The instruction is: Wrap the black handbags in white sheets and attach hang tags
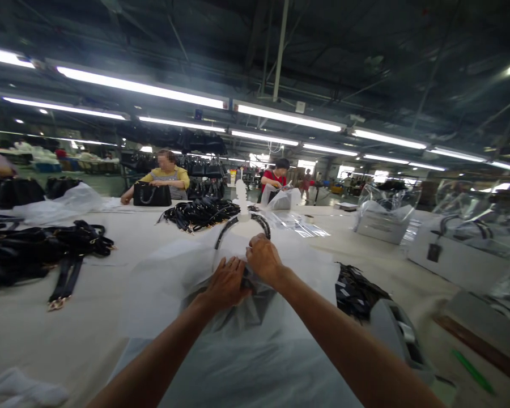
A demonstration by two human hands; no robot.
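A handbag stands in front of me, mostly covered by white tissue paper (153,283), so its body is largely hidden. Its dark arched handle (226,231) rises above the paper. My left hand (227,285) lies over the top of the wrapped bag with its fingers stretched out. Beside it, my right hand (263,259) has its fingers curled closed near the right end of the handle. What those fingers hold is hidden from view.
Black straps (80,243) lie in a heap at left, with another strap pile (204,212) ahead. Dark tags (359,292) and a grey tape dispenser (402,334) sit at right, near a plastic-covered white bag (446,255). Two co-workers handle bags across the table.
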